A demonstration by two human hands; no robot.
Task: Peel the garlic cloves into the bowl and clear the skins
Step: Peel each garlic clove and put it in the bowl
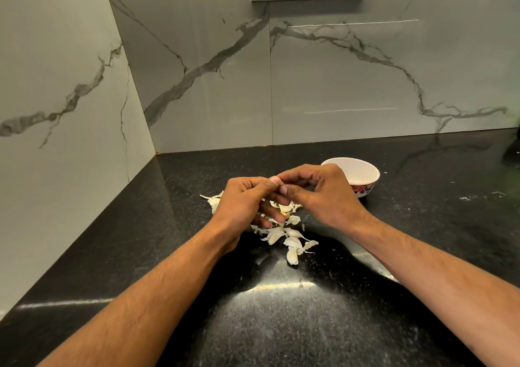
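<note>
A white bowl [355,173] with a red flower pattern on its outer wall stood upright right of centre in the frame. Papery white garlic skins [284,235] lay scattered just below centre, with one whole garlic clove [292,256] lying at the lower end of the heap.

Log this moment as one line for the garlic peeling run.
stage: peeling | left hand + right hand: fingertips together, clove hidden | skins: on counter | bowl: right, contents unseen
</note>
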